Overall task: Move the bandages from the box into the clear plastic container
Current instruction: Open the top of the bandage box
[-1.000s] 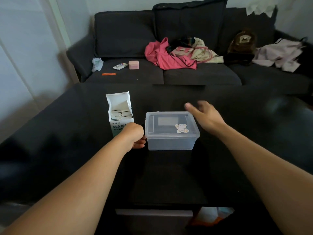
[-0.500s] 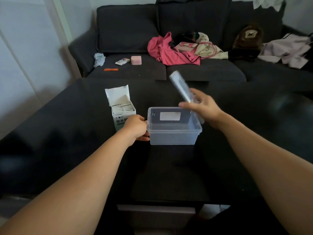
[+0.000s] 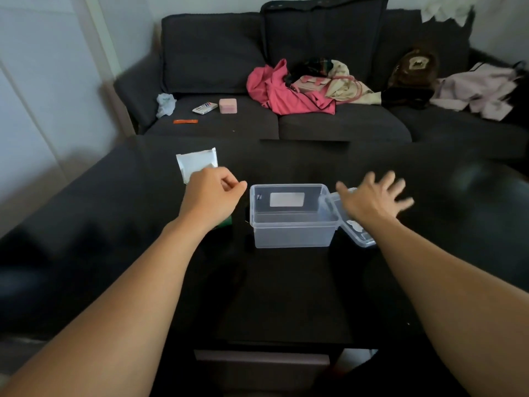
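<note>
L hand (image 3: 213, 193): fingers loosely curled, empty, over box (image 3: 197, 164)
R hand (image 3: 372, 200): fingers spread, empty, above lid (image 3: 353, 224)
Container (image 3: 292, 222): open, btwn hands, on bench (image 3: 286, 296)
Bandages: hidden behind L hand, can't tell

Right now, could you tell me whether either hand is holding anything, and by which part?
Neither visibly. The right hand is spread open above the lid; the left hand hovers over the box, fingers curled, nothing visible in them.
</note>
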Available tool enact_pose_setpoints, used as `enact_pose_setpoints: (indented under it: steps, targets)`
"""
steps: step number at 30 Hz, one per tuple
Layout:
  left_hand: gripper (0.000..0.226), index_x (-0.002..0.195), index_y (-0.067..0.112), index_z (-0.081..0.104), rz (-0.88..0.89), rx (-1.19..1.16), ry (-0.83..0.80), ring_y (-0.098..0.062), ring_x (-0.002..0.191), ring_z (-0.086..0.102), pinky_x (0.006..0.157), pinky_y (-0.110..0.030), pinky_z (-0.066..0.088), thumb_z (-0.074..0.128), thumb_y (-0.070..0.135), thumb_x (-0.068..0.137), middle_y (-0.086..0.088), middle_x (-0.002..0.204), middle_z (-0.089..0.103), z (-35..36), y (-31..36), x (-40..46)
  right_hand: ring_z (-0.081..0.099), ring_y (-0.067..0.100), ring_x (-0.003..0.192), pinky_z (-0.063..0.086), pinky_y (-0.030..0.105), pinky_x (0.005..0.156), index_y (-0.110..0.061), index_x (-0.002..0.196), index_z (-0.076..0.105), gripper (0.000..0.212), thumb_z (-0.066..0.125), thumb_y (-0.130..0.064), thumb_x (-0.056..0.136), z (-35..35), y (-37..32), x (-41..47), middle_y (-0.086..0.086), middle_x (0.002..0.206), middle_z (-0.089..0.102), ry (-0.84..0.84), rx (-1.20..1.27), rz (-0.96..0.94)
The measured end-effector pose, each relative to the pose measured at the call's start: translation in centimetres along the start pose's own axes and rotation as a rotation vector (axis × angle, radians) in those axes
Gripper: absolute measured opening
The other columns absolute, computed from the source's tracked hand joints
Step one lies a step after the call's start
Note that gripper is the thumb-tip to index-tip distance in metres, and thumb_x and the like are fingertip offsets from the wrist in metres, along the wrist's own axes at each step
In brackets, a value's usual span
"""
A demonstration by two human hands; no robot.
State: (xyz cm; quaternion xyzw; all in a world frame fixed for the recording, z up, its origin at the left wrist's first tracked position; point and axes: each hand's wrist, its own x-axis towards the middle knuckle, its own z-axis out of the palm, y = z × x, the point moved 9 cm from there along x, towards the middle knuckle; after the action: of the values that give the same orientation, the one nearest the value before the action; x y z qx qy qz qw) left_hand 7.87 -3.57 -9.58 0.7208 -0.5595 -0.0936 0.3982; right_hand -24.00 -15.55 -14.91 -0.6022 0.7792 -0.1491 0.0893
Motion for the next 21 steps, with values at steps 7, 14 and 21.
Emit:
enact_pose_setpoints:
  steps: [7, 14, 21]
  targets:
    - [0.025, 0.094, 0.014, 0.063, -0.317, -0.159, 0.376, -0.015, 0.084, 0.06, 0.058, -0.022, 0.038, 0.074, 0.029, 0.078, 0.003, 0.092, 0.064, -7.4, -6.0, 0.6, 0.061, 0.002, 0.074, 0.051, 0.019, 0.073, -0.018, 0.105, 0.075, 0.016, 0.07, -0.018, 0.09, -4.0, -21.1, -15.1, -0.006, 0.106, 0.069, -0.052, 0.501, -1.161]
    - [0.043, 0.128, 0.011, 0.061, -0.31, 0.074, -0.129, -0.026, 0.109, 0.062, 0.081, -0.035, 0.048, 0.061, 0.038, 0.094, -0.006, 0.127, 0.065, -3.5, -9.7, 1.0, 0.064, 0.022, 0.108, 0.053, 0.042, 0.087, -0.018, 0.118, 0.071, 0.025, 0.055, -0.025, 0.1, 2.6, -23.7, -14.9, -0.004, 0.126, 0.064, -0.084, 0.193, -1.18]
    - [0.026, 0.09, 0.008, 0.071, -0.209, 0.026, -0.143, -0.027, 0.069, 0.07, 0.065, -0.042, 0.059, 0.054, 0.026, 0.098, -0.007, 0.081, 0.071, -3.2, -7.8, 0.4, 0.066, 0.025, 0.084, 0.057, 0.04, 0.072, -0.027, 0.091, 0.076, 0.011, 0.065, -0.028, 0.09, 1.5, -23.3, -11.9, 0.0, 0.093, 0.071, 0.001, 0.148, -0.923]
